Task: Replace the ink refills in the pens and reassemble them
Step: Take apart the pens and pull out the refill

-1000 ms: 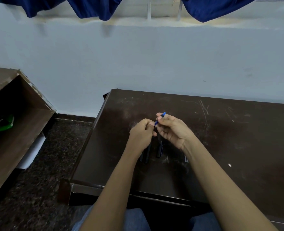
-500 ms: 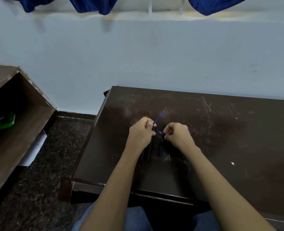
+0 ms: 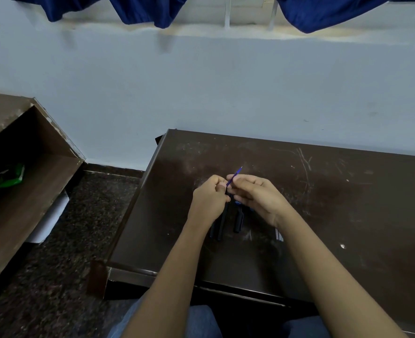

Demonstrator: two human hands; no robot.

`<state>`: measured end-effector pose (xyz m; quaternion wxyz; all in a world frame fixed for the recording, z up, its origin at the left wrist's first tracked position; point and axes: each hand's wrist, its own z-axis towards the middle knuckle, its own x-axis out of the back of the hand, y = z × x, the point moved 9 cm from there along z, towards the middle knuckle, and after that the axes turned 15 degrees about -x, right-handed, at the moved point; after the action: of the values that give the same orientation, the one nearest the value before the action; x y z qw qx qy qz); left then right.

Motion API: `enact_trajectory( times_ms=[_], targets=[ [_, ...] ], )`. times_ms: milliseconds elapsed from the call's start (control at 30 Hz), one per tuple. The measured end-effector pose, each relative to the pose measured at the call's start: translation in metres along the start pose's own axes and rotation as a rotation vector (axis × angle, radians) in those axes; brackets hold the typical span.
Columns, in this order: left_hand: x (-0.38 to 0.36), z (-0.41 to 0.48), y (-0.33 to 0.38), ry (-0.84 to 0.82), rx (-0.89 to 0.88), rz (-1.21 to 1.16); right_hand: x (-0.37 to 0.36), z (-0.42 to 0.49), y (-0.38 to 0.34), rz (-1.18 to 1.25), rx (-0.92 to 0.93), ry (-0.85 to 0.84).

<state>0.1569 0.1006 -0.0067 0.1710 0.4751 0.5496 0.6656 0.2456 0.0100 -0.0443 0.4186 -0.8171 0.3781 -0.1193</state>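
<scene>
Blue refill (image 3: 235, 176) is pinched by right hand (image 3: 257, 196), barrel (image 3: 224, 215) gripped by left hand (image 3: 207, 198). Light and bendy, it is likely best held close to the barrel.

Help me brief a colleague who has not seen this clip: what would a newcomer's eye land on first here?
First, the left hand gripping a black pen barrel mid-desk, while the right hand pinches a thin blue refill that pokes up between them. Next, another dark pen part lying on the scratched dark desk just below the hands, and blue cloth hanging along the top edge.
</scene>
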Motion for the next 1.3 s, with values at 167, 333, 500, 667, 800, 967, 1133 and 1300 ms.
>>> enact_trajectory(
  times_ms=[167, 333, 500, 667, 800, 967, 1133, 1300],
  targets=[
    [-0.003, -0.002, 0.001, -0.049, 0.007, -0.023, -0.012, -0.002, 0.001, 0.222, -0.029, -0.010],
    [-0.001, -0.001, -0.002, -0.035, 0.038, -0.027, 0.020, 0.035, -0.028, 0.722, -0.076, 0.096],
    [0.001, 0.000, 0.000, -0.042, 0.034, -0.008, 0.034, 0.083, -0.060, -0.150, -0.032, 0.332],
    [-0.001, 0.000, 0.001, -0.071, 0.009, -0.003, 0.015, 0.110, -0.060, -0.978, 0.159, 0.481],
    [-0.001, 0.000, 0.001, -0.063, 0.008, 0.023, 0.017, 0.115, -0.048, -1.033, 0.169, 0.537],
    [0.000, 0.000, 0.000, -0.054, 0.014, 0.021, 0.010, 0.112, -0.045, -1.137, 0.257, 0.599],
    [-0.001, 0.000, 0.000, -0.058, 0.015, 0.029, 0.010, 0.113, -0.043, -1.138, 0.270, 0.587],
    [0.000, 0.000, 0.001, -0.062, 0.017, 0.027, 0.011, 0.112, -0.043, -1.110, 0.254, 0.577]
  ],
)
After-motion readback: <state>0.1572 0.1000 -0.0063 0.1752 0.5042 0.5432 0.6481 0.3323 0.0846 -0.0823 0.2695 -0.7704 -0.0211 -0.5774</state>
